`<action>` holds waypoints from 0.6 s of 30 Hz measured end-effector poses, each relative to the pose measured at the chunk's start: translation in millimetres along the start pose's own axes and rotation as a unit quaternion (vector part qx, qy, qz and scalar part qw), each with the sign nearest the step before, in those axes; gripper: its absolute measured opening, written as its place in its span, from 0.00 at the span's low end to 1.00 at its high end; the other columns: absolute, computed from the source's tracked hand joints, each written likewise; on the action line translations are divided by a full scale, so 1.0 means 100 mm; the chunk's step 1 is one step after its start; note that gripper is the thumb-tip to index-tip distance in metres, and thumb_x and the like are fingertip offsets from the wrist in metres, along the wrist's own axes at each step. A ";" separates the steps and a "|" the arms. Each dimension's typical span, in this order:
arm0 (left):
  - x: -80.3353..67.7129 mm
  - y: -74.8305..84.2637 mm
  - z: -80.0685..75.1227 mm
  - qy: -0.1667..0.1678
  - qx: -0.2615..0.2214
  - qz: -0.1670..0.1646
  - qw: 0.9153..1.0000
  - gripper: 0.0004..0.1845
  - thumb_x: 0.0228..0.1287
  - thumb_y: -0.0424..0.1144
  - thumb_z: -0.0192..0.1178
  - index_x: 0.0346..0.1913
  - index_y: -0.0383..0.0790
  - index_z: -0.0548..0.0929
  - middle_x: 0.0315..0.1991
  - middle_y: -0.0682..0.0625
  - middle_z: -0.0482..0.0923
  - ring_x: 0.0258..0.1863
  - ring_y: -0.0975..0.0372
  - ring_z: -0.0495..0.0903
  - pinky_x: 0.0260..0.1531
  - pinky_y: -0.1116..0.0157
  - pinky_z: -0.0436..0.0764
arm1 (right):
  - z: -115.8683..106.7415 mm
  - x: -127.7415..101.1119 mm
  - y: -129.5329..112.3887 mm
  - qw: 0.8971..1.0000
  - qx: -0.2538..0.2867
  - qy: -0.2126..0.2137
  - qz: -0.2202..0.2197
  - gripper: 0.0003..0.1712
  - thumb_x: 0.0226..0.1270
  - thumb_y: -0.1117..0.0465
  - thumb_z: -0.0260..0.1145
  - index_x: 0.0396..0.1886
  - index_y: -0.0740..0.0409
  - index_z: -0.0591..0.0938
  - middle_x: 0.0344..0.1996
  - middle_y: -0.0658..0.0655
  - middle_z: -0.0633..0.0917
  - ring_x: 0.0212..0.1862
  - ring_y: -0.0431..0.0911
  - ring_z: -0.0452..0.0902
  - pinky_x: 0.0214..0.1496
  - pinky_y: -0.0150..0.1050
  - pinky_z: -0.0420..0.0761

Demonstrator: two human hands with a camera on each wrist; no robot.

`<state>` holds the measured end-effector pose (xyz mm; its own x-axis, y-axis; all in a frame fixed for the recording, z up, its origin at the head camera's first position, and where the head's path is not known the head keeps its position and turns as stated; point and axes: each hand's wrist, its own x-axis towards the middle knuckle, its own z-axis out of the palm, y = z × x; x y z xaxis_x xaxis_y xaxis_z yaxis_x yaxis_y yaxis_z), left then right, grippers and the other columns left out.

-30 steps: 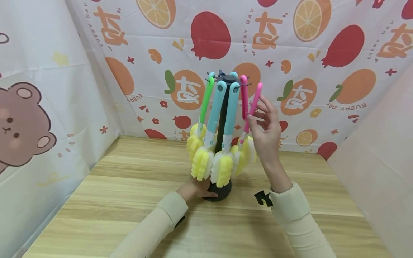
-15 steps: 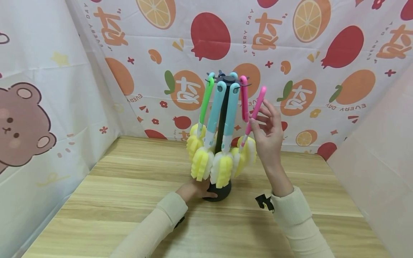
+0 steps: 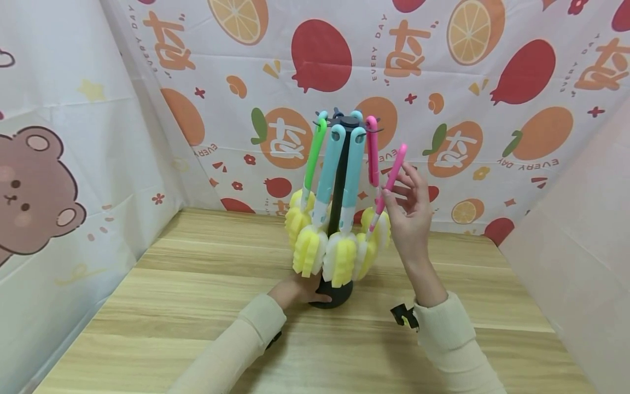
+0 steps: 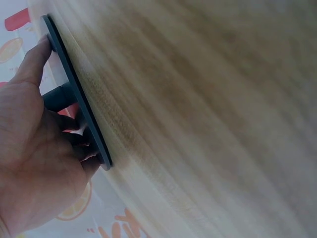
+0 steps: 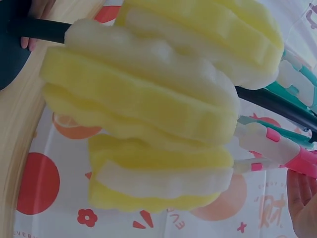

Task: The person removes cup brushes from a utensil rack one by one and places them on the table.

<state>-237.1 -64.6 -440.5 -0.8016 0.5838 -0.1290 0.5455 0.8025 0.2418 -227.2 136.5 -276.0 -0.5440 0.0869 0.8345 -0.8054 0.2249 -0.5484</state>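
Observation:
My right hand [image 3: 412, 219] pinches the pink handle of a sponge brush [image 3: 395, 172] between thumb and fingers. The brush leans outward, its looped top off the stand's hooks and its yellow-and-white sponge head [image 3: 364, 256] among the others. A black stand [image 3: 337, 210] carries several more sponge brushes by their handle loops: turquoise [image 3: 330, 169], green [image 3: 315, 156] and another pink one [image 3: 372, 153]. At the foot of the stand, my left hand [image 3: 297, 289] holds the round black base [image 4: 79, 94], thumb and fingers spread either side of the pole. In the right wrist view, sponge heads [image 5: 138, 94] hide much of the pole.
The stand is on a wood-grain table [image 3: 211, 306]. Behind it hangs a fruit-printed cloth [image 3: 246, 71], with a bear-printed cloth [image 3: 34, 191] on the left and a pale one [image 3: 581, 230] on the right. A black strap piece [image 3: 403, 316] sticks out by the right sleeve.
My right hand has lowered the pink brush and shifted it slightly right, so its top stands farther from the hooks. The left hand stays on the base.

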 end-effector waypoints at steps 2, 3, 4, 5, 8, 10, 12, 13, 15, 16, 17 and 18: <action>0.00 0.00 0.00 0.003 0.004 0.004 1.000 0.51 0.58 0.59 0.58 0.68 0.26 0.46 0.68 0.35 0.44 0.67 0.50 0.46 0.63 0.57 0.48 | 0.00 -0.01 0.01 1.000 0.000 0.002 0.001 0.28 0.61 0.71 0.62 0.62 0.57 0.69 0.47 0.56 0.77 0.44 0.50 0.76 0.42 0.38 0.77; 0.00 -0.01 0.01 0.003 0.006 0.006 1.000 0.50 0.58 0.59 0.57 0.68 0.26 0.46 0.68 0.35 0.44 0.67 0.50 0.46 0.63 0.58 0.48 | -0.01 -0.01 0.01 1.000 0.000 0.003 0.002 0.28 0.61 0.70 0.62 0.62 0.57 0.69 0.47 0.56 0.77 0.44 0.50 0.76 0.42 0.38 0.78; 0.00 -0.01 0.01 0.003 0.005 0.007 1.000 0.51 0.59 0.59 0.57 0.68 0.26 0.45 0.68 0.35 0.44 0.67 0.50 0.46 0.63 0.58 0.48 | -0.01 -0.02 0.01 1.000 0.000 0.003 0.002 0.28 0.61 0.70 0.63 0.62 0.57 0.69 0.46 0.56 0.77 0.44 0.50 0.77 0.42 0.38 0.78; 0.00 -0.01 0.01 0.004 0.005 0.008 1.000 0.51 0.59 0.58 0.57 0.68 0.26 0.45 0.68 0.35 0.44 0.67 0.50 0.46 0.63 0.58 0.48 | -0.01 -0.02 0.02 1.000 0.001 0.002 0.002 0.28 0.61 0.70 0.62 0.62 0.57 0.69 0.46 0.57 0.77 0.43 0.50 0.77 0.42 0.39 0.78; 0.00 -0.01 0.00 0.013 -0.002 0.014 1.000 0.51 0.58 0.58 0.59 0.68 0.26 0.45 0.68 0.35 0.44 0.67 0.50 0.46 0.63 0.57 0.48 | -0.02 -0.04 0.02 1.000 0.004 0.002 0.005 0.28 0.61 0.70 0.62 0.62 0.57 0.69 0.47 0.58 0.77 0.43 0.51 0.77 0.43 0.38 0.78; 0.00 0.00 0.00 0.016 -0.008 0.017 1.000 0.51 0.58 0.57 0.59 0.68 0.26 0.45 0.68 0.35 0.44 0.66 0.49 0.46 0.63 0.57 0.48 | -0.03 -0.05 0.03 1.000 0.005 0.004 0.008 0.28 0.61 0.71 0.62 0.62 0.57 0.69 0.47 0.58 0.77 0.43 0.51 0.77 0.43 0.38 0.77; 0.00 0.00 0.00 0.018 -0.018 0.020 0.999 0.51 0.57 0.57 0.60 0.68 0.26 0.45 0.67 0.34 0.45 0.66 0.49 0.47 0.63 0.57 0.48 | -0.03 -0.06 0.04 1.000 0.003 0.005 0.011 0.28 0.61 0.71 0.62 0.62 0.57 0.69 0.47 0.59 0.77 0.43 0.50 0.77 0.43 0.38 0.77; 0.00 0.00 0.00 0.017 -0.021 0.021 0.999 0.51 0.58 0.57 0.60 0.68 0.26 0.45 0.67 0.34 0.44 0.66 0.49 0.46 0.63 0.57 0.48 | -0.03 -0.07 0.04 1.000 0.004 0.006 0.014 0.28 0.61 0.71 0.62 0.62 0.57 0.69 0.47 0.58 0.77 0.43 0.50 0.77 0.44 0.38 0.77; 0.00 0.00 0.00 0.016 -0.031 0.021 0.999 0.51 0.58 0.56 0.60 0.68 0.26 0.45 0.67 0.34 0.44 0.66 0.49 0.46 0.63 0.57 0.48 | -0.04 -0.08 0.06 1.000 0.000 0.008 0.019 0.28 0.61 0.71 0.62 0.62 0.57 0.69 0.47 0.58 0.77 0.43 0.49 0.77 0.44 0.37 0.77; 0.00 -0.01 0.00 0.017 -0.034 0.021 0.999 0.50 0.57 0.56 0.60 0.68 0.26 0.45 0.67 0.34 0.45 0.66 0.49 0.47 0.63 0.57 0.49 | -0.04 -0.09 0.06 1.000 -0.001 0.008 0.021 0.28 0.61 0.71 0.62 0.62 0.56 0.69 0.47 0.57 0.77 0.43 0.49 0.77 0.44 0.37 0.77; 0.00 -0.01 0.00 0.016 -0.035 0.020 0.999 0.50 0.58 0.56 0.60 0.68 0.26 0.45 0.67 0.34 0.45 0.66 0.49 0.47 0.63 0.57 0.49 | -0.04 -0.09 0.06 1.000 -0.002 0.009 0.024 0.28 0.61 0.71 0.62 0.62 0.56 0.69 0.47 0.57 0.77 0.43 0.49 0.77 0.44 0.37 0.77; 0.00 -0.01 0.00 0.016 -0.035 0.020 0.999 0.50 0.58 0.56 0.60 0.68 0.27 0.45 0.67 0.34 0.45 0.66 0.49 0.47 0.63 0.57 0.49 | -0.05 -0.10 0.07 1.000 -0.002 0.009 0.028 0.28 0.61 0.71 0.62 0.62 0.55 0.69 0.48 0.56 0.77 0.43 0.49 0.77 0.44 0.37 0.77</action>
<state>-237.6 -65.0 -440.4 -0.7876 0.6098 -0.0878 0.5596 0.7677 0.3122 -226.2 141.7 -287.9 -0.5834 0.1173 0.8037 -0.7731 0.2230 -0.5938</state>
